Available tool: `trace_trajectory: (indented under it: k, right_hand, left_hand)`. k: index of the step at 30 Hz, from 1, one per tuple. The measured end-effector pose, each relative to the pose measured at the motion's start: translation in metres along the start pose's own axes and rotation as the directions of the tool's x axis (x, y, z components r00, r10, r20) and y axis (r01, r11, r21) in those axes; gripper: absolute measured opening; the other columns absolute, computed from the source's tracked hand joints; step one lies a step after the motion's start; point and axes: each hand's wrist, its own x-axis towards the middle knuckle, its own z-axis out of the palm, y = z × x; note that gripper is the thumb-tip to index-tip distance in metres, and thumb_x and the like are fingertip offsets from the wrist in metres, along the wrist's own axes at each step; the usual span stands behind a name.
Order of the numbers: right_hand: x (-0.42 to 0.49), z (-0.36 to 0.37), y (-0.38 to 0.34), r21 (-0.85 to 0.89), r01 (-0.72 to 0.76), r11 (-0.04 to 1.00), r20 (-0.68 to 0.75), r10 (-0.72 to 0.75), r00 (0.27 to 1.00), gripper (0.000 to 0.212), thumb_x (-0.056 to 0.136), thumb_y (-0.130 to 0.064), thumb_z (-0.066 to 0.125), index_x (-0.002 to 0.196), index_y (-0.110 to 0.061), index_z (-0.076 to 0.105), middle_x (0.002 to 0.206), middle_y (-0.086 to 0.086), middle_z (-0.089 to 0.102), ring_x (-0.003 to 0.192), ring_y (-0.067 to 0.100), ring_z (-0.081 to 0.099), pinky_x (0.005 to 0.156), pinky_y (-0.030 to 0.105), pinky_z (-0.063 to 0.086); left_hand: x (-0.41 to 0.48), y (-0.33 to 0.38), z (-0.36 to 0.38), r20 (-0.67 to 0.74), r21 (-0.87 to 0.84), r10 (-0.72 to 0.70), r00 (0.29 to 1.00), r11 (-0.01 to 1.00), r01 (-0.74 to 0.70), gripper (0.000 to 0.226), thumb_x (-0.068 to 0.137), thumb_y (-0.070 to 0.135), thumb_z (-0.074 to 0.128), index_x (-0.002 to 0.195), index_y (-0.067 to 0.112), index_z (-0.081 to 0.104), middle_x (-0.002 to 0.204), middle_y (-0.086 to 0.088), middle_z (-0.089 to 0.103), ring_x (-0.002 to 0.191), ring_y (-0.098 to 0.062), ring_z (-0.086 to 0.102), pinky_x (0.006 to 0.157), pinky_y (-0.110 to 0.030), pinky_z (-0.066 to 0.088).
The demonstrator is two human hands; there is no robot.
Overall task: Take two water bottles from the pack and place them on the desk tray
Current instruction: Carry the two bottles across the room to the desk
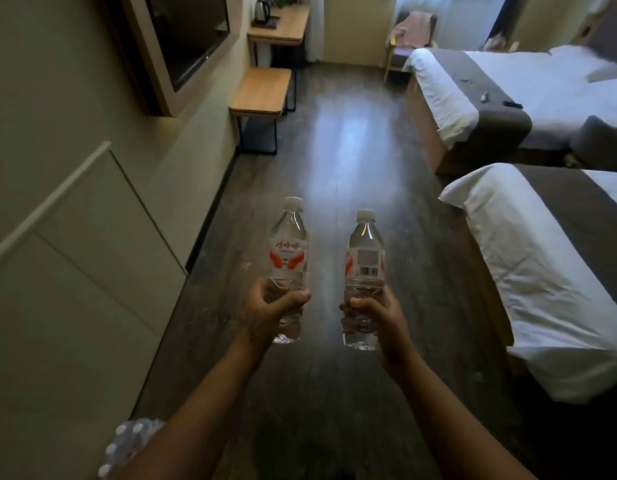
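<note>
Above the dark floor, your left hand (269, 311) grips one water bottle (289, 258), right hand (380, 315) another (365, 268); pack (128, 445) behind, far desk (283, 29) tray (267, 24) placement outstanding.

Room dim overall. Daylight enters through the curtained window (449, 15) at far end, leaving a pale glare streak on the dark floor (338, 140). Forearms underexposed. Wide-angle lens bends the wall (57, 168) and beds at frame edges. Distant furniture soft.
</note>
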Motion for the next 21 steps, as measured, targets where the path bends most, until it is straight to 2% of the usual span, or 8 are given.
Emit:
trace_trajectory:
  k: [2, 4, 9, 15, 21]
  right_hand:
    - [0.005, -0.022, 0.000, 0.011, -0.018, 1.000, 0.002, 0.018, 1.000, 0.066, 0.076, -0.034, 0.083, 0.135, -0.017, 0.061, 0.117, 0.014, 0.080, 0.096, 0.024, 0.082, 0.074, 0.029, 0.066]
    - [0.012, -0.044, 0.001, 0.021, -0.028, 0.999, -0.006, 0.028, 1.000, 0.071, 0.073, -0.038, 0.083, 0.137, -0.017, 0.061, 0.119, 0.015, 0.079, 0.097, 0.026, 0.082, 0.074, 0.029, 0.066]
    - [0.035, -0.085, 0.000, 0.025, -0.035, 0.999, -0.021, 0.036, 0.999, 0.077, 0.068, -0.043, 0.083, 0.137, -0.016, 0.062, 0.118, 0.014, 0.080, 0.097, 0.026, 0.082, 0.074, 0.028, 0.065]
    - [0.079, -0.110, -0.005, 0.008, -0.053, 0.999, -0.008, 0.053, 0.999, 0.074, 0.070, -0.044, 0.082, 0.137, -0.019, 0.062, 0.117, 0.010, 0.081, 0.101, 0.028, 0.081, 0.075, 0.028, 0.066]
    - [0.151, -0.119, -0.015, -0.005, -0.055, 0.998, 0.005, 0.055, 0.998, 0.075, 0.070, -0.044, 0.082, 0.138, -0.020, 0.060, 0.119, 0.013, 0.079, 0.100, 0.027, 0.081, 0.076, 0.030, 0.066]
  left_hand:
    - [0.005, 0.001, 0.019, -0.013, 0.008, -0.014, 1.000, 1.000, 0.014, 0.089, 0.054, 0.056, 0.088, 0.129, 0.016, 0.062, 0.125, -0.017, 0.075, 0.112, -0.039, 0.076, 0.102, -0.063, 0.061]
    - [0.011, 0.003, 0.040, -0.026, 0.022, -0.023, 0.999, 0.999, 0.024, 0.092, 0.053, 0.057, 0.087, 0.130, 0.014, 0.062, 0.125, -0.019, 0.074, 0.113, -0.041, 0.075, 0.103, -0.066, 0.059]
    - [0.028, -0.001, 0.077, -0.043, 0.052, -0.035, 0.998, 0.998, 0.037, 0.082, 0.053, 0.057, 0.086, 0.122, 0.019, 0.065, 0.120, -0.019, 0.075, 0.109, -0.043, 0.076, 0.100, -0.068, 0.060]
    - [0.064, 0.001, 0.104, -0.023, 0.078, -0.033, 0.999, 0.996, 0.034, 0.077, 0.054, 0.060, 0.083, 0.118, 0.023, 0.063, 0.119, -0.015, 0.076, 0.106, -0.037, 0.077, 0.098, -0.057, 0.064]
    - [0.135, 0.013, 0.121, -0.019, 0.057, -0.040, 0.999, 0.998, 0.041, 0.079, 0.063, 0.048, 0.086, 0.130, 0.014, 0.062, 0.122, -0.016, 0.075, 0.111, -0.039, 0.075, 0.097, -0.053, 0.064]
